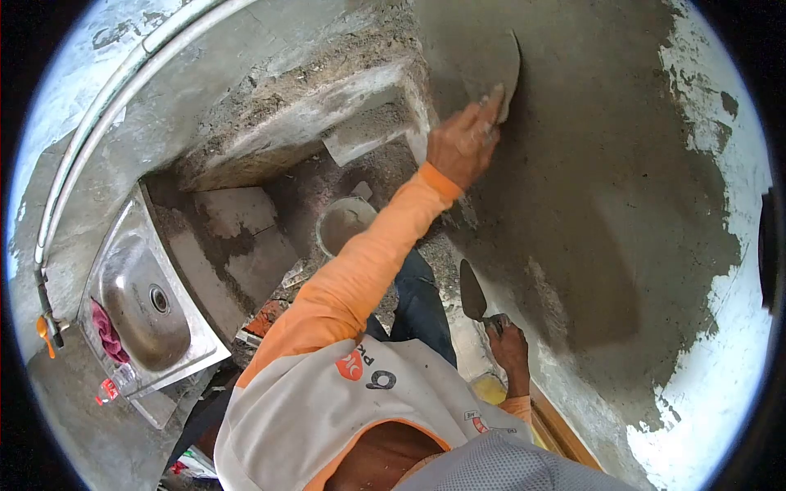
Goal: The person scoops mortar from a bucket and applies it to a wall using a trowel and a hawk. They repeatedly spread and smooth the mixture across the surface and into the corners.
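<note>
My left hand (465, 141), at the end of an orange sleeve, is closed on a plastering trowel (512, 72). Its thin blade lies against the grey plastered wall (589, 196); the handle is hidden by my fingers. Lower down, near the foot of the same wall, my right hand (509, 350) grips the handle of a pointed trowel (471, 293). That blade points up and away from me, with no mortar visible on it. The wall's plaster is dark and smooth in the middle, with a ragged edge at the right where paler wall shows.
A bucket (326, 232) holding grey material stands beyond my legs. To the left is a steel sink (131, 327) with a pink cloth (105, 331) and a bottle (123, 379). Pipes (61, 188) run along the left wall. A rough ledge (278, 123) lies ahead.
</note>
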`<move>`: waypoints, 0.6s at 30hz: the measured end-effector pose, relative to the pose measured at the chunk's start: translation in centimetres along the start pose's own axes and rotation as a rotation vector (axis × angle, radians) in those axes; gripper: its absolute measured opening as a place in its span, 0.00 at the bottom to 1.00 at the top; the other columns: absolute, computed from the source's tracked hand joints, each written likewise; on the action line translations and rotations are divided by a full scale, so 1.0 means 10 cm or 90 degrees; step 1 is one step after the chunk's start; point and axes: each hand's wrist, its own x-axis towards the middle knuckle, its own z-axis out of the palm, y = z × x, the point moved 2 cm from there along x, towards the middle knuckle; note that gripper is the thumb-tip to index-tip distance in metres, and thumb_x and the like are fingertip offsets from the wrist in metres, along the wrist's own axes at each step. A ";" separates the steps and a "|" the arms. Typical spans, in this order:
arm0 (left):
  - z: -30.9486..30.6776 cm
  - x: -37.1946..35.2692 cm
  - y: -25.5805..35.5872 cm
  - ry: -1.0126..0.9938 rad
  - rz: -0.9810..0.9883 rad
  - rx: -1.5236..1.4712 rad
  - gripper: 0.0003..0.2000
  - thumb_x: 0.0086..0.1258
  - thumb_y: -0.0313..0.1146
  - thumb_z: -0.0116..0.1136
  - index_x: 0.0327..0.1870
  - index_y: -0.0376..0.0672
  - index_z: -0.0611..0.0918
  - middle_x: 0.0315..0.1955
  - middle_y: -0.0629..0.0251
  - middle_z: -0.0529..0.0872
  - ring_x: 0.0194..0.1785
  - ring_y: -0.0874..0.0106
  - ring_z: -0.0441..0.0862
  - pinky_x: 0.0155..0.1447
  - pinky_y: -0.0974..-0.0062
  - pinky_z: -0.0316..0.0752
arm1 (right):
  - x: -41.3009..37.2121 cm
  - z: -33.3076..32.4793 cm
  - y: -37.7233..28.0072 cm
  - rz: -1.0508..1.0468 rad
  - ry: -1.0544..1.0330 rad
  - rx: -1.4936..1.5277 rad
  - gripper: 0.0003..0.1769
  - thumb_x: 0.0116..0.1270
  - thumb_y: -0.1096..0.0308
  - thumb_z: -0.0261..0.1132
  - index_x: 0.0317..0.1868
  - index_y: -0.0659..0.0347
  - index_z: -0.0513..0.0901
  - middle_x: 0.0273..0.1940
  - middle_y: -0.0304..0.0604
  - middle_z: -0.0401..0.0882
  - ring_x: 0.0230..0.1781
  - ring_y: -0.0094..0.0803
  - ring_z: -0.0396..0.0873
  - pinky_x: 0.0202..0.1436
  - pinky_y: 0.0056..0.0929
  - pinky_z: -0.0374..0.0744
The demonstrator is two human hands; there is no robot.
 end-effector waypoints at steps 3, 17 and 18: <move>-0.15 -0.22 0.23 -0.029 0.010 -0.031 0.38 0.62 0.26 0.69 0.77 0.52 0.71 0.40 0.60 0.83 0.33 0.59 0.84 0.34 0.64 0.81 | -0.05 -0.04 -0.09 -0.037 0.001 0.035 0.26 0.73 0.46 0.61 0.61 0.55 0.79 0.48 0.61 0.85 0.50 0.61 0.83 0.54 0.55 0.80; -0.26 -0.04 -1.13 0.084 -0.189 0.089 0.15 0.69 0.30 0.64 0.55 0.36 0.84 0.46 0.43 0.88 0.47 0.46 0.87 0.51 0.57 0.81 | 0.09 0.30 0.18 -0.043 0.040 0.005 0.26 0.74 0.45 0.60 0.59 0.57 0.81 0.52 0.61 0.84 0.53 0.60 0.82 0.57 0.53 0.80; -0.15 -0.08 -1.15 0.045 -0.233 0.087 0.15 0.68 0.33 0.66 0.53 0.36 0.85 0.45 0.43 0.88 0.46 0.45 0.87 0.50 0.56 0.81 | 0.07 0.28 0.18 -0.048 0.041 0.018 0.26 0.74 0.45 0.60 0.60 0.56 0.81 0.52 0.61 0.84 0.53 0.60 0.82 0.57 0.53 0.80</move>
